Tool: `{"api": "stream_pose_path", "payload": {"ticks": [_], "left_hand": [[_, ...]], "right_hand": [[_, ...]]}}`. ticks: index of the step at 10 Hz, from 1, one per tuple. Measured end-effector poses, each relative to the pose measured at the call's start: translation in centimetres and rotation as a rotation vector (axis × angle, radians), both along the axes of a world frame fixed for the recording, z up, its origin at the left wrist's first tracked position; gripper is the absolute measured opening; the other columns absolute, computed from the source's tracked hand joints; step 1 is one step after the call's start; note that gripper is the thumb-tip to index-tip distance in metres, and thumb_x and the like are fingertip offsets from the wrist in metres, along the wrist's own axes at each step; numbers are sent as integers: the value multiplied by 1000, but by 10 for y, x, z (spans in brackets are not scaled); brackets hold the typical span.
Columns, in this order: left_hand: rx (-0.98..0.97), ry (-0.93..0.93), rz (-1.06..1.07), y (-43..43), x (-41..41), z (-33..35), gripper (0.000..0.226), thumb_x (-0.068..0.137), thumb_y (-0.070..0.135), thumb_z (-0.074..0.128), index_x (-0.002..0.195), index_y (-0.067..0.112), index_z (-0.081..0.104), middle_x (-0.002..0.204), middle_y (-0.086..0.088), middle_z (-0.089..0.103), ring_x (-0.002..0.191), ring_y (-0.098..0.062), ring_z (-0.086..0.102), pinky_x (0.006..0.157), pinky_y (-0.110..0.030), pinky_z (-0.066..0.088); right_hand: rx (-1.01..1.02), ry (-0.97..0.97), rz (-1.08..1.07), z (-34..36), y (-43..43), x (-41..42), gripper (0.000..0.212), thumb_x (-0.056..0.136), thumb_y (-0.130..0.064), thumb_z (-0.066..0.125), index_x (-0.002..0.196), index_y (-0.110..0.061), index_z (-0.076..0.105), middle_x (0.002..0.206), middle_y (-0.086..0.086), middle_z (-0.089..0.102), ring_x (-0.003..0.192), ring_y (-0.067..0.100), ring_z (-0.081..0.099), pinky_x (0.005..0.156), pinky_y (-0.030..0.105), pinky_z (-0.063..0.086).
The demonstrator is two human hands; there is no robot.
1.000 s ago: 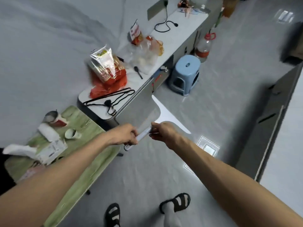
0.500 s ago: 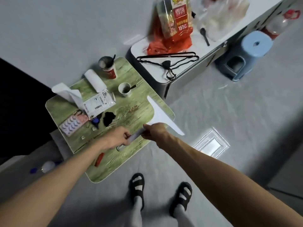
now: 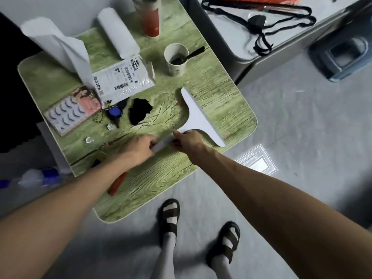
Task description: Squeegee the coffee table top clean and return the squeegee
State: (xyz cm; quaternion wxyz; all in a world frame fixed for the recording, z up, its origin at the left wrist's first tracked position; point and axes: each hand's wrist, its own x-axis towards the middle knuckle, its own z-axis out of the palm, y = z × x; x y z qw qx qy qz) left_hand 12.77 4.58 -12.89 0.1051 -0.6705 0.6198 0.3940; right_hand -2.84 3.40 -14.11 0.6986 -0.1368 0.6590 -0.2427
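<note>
A white T-shaped squeegee (image 3: 198, 117) is over the right part of the green wood-grain coffee table (image 3: 157, 178). Its blade runs from mid-table toward the table's right edge. My left hand (image 3: 138, 148) grips the end of the handle. My right hand (image 3: 188, 140) grips the handle just below the blade. Whether the blade touches the top, I cannot tell. Small reddish crumbs lie on the table beside the blade.
The table's left half holds a paper cup with a spoon (image 3: 176, 59), a red-and-white cup (image 3: 150, 19), a paper roll (image 3: 117, 35), a labelled mailer bag (image 3: 122, 77), an eyelash pack (image 3: 70, 111), keys (image 3: 114, 112), a black scrap (image 3: 140, 111), a red item (image 3: 117, 183). A white cabinet with hangers (image 3: 259, 23) and a blue stool (image 3: 342, 55) stand to the right.
My view has swung from the cabinet and floor down onto the coffee table. Both hands kept hold of the squeegee and brought it over the table's right part.
</note>
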Motion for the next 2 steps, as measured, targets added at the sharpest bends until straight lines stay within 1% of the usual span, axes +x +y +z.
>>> {"api": "stream_pose_path", "payload": {"ticks": [1,2], "left_hand": [[5,-43,-38,-7,1,0,15,88,20,66,100,11,68,102,-12,72,90,-28,65,73,-30,48],[31,-111,-90,-18,-7,13,29,91,29,62,113,10,62,110,-15,68,93,-30,65,79,-34,51]], "right_hand": [[16,-75,37,6,-1,-3,11,92,-6,61,92,4,57,82,18,60,66,24,60,58,26,55],[48,-66,126,22,0,-23,20,92,-10,62,106,4,59,88,18,60,75,24,61,73,31,55]]}}
